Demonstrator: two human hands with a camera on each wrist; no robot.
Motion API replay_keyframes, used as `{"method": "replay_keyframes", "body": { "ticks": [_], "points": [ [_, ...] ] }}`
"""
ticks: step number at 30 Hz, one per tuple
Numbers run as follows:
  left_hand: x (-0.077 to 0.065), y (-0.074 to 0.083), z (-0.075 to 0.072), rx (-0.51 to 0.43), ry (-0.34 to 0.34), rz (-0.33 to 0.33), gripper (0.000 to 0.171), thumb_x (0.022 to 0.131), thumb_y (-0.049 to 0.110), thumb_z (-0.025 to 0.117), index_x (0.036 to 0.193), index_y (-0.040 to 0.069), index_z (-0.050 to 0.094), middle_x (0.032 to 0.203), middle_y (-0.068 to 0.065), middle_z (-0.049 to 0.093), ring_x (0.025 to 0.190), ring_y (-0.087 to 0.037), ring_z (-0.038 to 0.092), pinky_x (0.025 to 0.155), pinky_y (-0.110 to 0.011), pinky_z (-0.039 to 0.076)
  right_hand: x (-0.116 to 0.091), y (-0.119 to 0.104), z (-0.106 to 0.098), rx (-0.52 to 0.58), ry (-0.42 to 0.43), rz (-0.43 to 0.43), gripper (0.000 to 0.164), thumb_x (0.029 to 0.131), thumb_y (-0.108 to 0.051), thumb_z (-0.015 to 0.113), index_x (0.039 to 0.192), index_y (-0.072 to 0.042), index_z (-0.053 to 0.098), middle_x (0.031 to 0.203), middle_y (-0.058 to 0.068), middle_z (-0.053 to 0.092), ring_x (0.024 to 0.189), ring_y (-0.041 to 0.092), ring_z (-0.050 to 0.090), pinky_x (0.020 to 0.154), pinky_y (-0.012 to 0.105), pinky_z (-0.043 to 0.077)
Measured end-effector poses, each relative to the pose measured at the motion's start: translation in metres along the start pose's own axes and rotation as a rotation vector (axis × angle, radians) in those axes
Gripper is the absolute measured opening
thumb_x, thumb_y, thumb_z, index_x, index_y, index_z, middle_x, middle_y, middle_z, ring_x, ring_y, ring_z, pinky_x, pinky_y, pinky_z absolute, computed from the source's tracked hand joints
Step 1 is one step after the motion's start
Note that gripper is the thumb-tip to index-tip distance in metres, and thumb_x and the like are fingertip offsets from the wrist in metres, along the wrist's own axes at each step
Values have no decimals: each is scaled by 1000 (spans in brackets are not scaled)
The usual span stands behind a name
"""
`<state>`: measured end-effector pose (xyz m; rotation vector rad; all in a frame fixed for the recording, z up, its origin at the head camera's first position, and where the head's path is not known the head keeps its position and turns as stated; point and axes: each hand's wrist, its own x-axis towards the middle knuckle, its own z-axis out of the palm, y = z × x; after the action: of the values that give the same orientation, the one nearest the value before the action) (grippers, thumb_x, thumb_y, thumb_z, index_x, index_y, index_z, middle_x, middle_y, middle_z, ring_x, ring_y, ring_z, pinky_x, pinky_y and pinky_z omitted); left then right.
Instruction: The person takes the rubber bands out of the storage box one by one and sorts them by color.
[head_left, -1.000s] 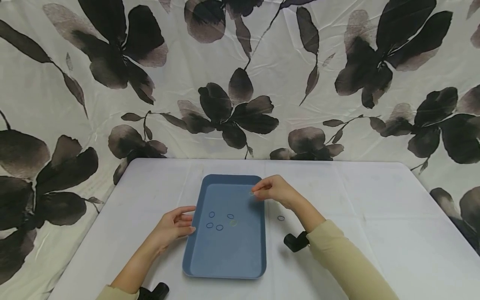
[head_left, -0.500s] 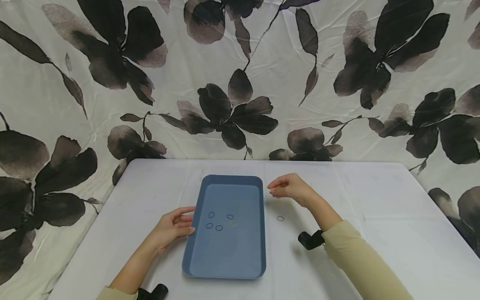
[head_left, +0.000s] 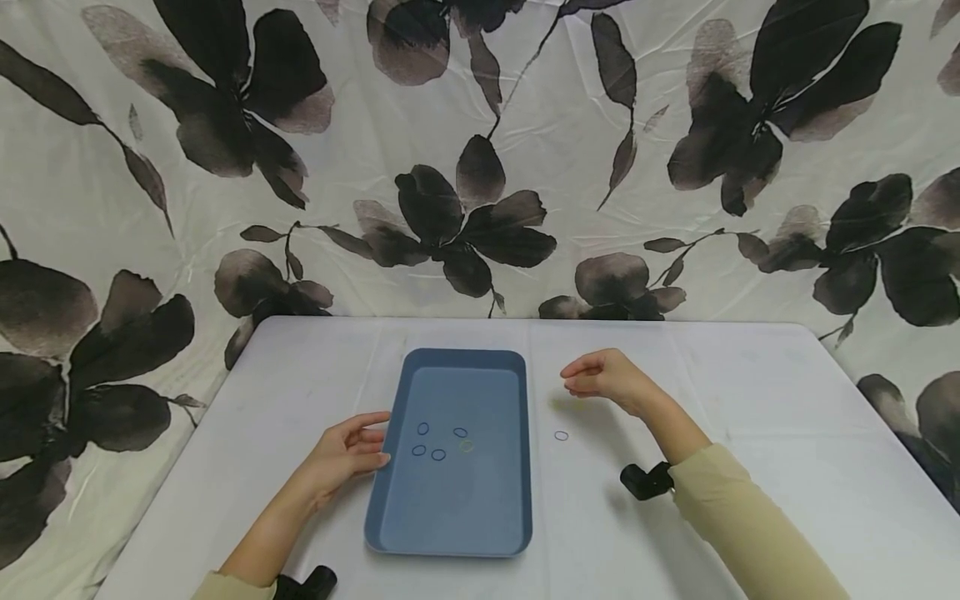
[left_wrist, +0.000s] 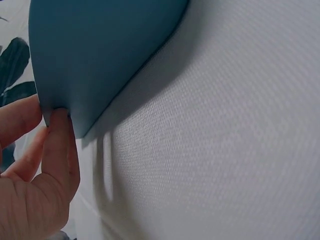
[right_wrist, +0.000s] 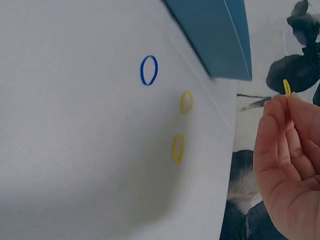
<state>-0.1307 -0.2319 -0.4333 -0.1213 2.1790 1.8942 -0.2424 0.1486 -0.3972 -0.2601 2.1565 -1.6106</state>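
My left hand (head_left: 341, 458) holds the left rim of a blue tray (head_left: 450, 512), with its fingertips at the outer wall in the left wrist view. Thumb and fingers of my right hand (head_left: 611, 379) pinch a small yellow rubber band (right_wrist: 286, 88), raised above the table to the right of the tray. Inside the tray lie several blue rubber bands (head_left: 438, 460) and one yellow band (head_left: 467, 451). Below my right hand, a blue rubber band (right_wrist: 142, 70) and two yellow bands (right_wrist: 182, 102) lie on the tablecloth.
A white cloth covers the table (head_left: 750, 417). Behind it hangs a floral curtain (head_left: 570, 183), close along the far table edge. Each wrist wears a black camera mount (head_left: 647, 482).
My right hand has moved right, from over the tray's far right corner to above the table, carrying the yellow rubber band. The left hand and the tray have stayed put.
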Motion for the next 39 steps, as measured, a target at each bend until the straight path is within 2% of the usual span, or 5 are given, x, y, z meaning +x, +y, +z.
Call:
{"method": "replay_keyframes", "body": {
  "ticks": [5,16,23,39],
  "points": [
    [1,0,1,2,6,-4,65,77,-12,66,136,-9,38,111,-23,54,89,-16,58,72,-24,53,-3,3,-6,-3,6,-7,31,86,6,59,110,23,52,87,11,67,83,20,65,82,37,52],
    [1,-1,0,-4,-10,-11,66,78,-10,66,137,-8,37,112,-22,53,90,-16,58,73,-24,53,-11,9,-20,3,32,43,32,86,5,60,111,22,52,91,14,68,83,17,64,76,29,54],
    [0,1,0,2,0,-8,65,77,-11,66,136,-8,37,113,-23,53,91,-18,58,73,-24,53,-15,16,-27,9,51,69,33,87,3,60,113,21,53,98,16,67,86,16,64,81,32,53],
    [0,1,-1,1,-10,-13,66,78,-10,66,137,-8,37,113,-23,52,90,-17,58,73,-24,53,-17,37,-37,-15,85,130,29,85,2,62,109,17,58,97,13,68,80,10,61,74,26,54]
  ]
}}
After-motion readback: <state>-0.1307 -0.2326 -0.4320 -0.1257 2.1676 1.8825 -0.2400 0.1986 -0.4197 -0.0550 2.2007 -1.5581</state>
